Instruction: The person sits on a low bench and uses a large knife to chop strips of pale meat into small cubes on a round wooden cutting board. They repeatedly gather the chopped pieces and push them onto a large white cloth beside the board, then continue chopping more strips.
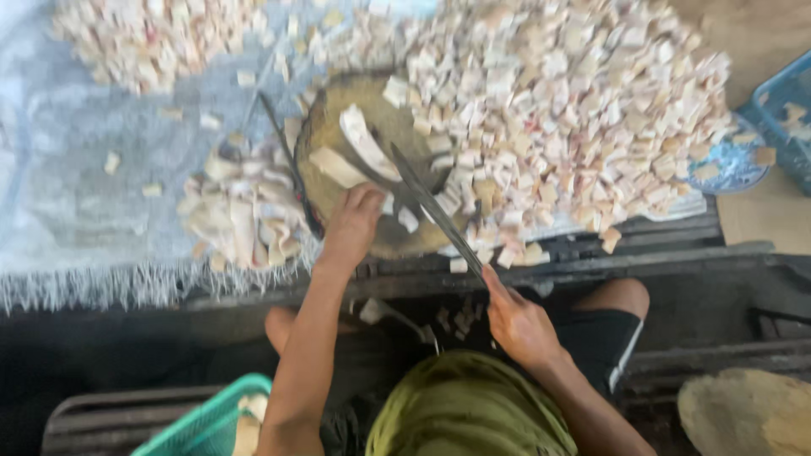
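A round wooden chopping block [334, 114] sits in the middle, with pale strips [365, 139] lying on it. My left hand [352, 224] rests at the block's near edge, fingers on a strip. My right hand [517, 323] grips the handle of a long dark knife [431, 203], whose blade slants up over the block onto the strips. A large heap of small pale cut cubes [574, 110] spreads to the right of the block. A smaller pile of uncut strips [241, 211] lies to the left.
A second heap of cubes [152, 38] lies at the far left on a grey woven sheet [76, 194]. A blue crate [781, 114] stands at the right edge, a green basket [211, 422] at the bottom left. Dark wooden planks [676, 279] run below.
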